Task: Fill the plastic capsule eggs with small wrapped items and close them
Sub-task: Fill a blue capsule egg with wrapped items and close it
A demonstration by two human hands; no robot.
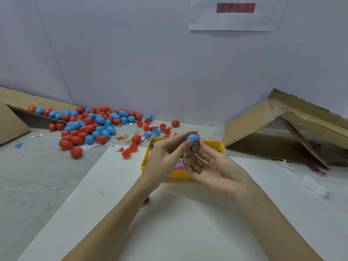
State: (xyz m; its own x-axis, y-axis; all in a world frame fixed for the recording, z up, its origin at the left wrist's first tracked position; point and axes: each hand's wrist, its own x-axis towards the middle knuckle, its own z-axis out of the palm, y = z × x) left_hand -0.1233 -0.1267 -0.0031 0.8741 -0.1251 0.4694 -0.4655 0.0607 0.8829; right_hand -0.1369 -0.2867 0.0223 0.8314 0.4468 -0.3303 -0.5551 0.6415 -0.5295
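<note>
Blue egg half (192, 137) pinched by left hand (165, 157) – capping purple wrapped item (195, 147), right hand (211, 164) pinching it

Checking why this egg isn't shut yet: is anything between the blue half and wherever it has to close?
Yes. A purple wrapped item sticks out directly beneath the blue egg half, pinched between left hand and right hand. No matching half is visible.

Two bare forearms, left hand (165, 155) and right hand (212, 164), no sleeves, rings or watch.
</note>
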